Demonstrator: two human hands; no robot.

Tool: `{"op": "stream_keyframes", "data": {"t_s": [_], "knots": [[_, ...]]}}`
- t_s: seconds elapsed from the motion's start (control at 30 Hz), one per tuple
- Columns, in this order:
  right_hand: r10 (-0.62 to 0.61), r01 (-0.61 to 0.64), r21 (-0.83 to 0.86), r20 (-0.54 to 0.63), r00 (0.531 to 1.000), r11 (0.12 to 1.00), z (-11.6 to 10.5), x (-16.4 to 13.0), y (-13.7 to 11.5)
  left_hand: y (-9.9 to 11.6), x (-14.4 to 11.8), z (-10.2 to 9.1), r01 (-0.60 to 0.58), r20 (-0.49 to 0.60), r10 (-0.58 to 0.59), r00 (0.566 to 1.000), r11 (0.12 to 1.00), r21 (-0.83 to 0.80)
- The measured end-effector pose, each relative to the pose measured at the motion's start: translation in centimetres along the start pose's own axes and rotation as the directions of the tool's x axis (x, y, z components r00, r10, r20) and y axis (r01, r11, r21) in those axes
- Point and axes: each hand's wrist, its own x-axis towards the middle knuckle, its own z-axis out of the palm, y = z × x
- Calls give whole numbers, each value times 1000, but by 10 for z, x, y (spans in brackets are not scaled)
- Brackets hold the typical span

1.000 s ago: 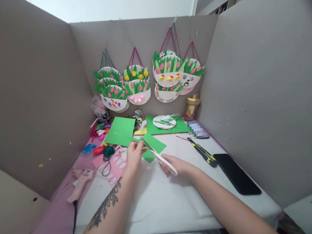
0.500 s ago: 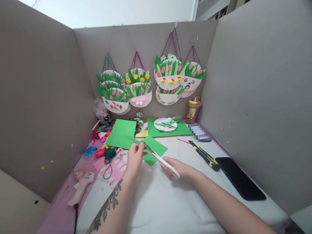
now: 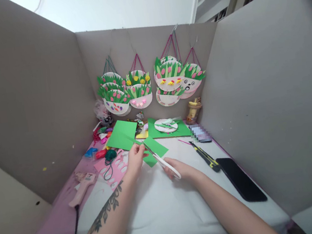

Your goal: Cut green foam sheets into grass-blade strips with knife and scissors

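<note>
While the left hand (image 3: 135,157) pinches a green paper piece (image 3: 137,141) at its one o'clock, the right hand (image 3: 178,167) sits at its four o'clock, curled round white scissors (image 3: 159,160); long axis toward eleven, tips beside the paper.

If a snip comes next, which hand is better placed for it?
The right, I'd judge. The right hand holds the white-handled scissors, blade tips beside the left hand. The left seems occupied, apparently pinching a green paper strip.

Light is soft, the right edge black, the phone screen (image 3: 200,132) pixelated.
</note>
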Motion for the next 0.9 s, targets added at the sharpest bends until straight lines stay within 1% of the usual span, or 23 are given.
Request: {"op": "stream_keyframes", "data": {"t_s": [0.13, 0.27, 0.4, 0.63, 0.77, 0.9], "knots": [[18, -18, 7, -6, 1000, 1000, -2, 1, 3, -1, 0, 0, 0, -1, 0, 1000, 1000, 3], [12, -13, -28, -25, 1000, 1000, -4, 0, 7, -2, 0, 0, 1, 12, -1, 1000, 1000, -3], [-11, 9, -44, -28, 1000, 999, -4, -3, 4, -3, 0, 0, 8, 17, -8, 1000, 1000, 3], [-4, 1, -60, -48, 999, 998, -3, -6, -2, 2, -2, 1, 24, 25, -24, 999, 1000, 0], [-15, 11, -61, -68, 998, 998, -5, -7, -2, 5, -3, 1, 13, 21, -13, 1000, 1000, 15], [1, -5, -66, -66, 998, 998, -8, -7, 1, 5, -3, 1, 16, 27, -17, 999, 1000, 21]]}}
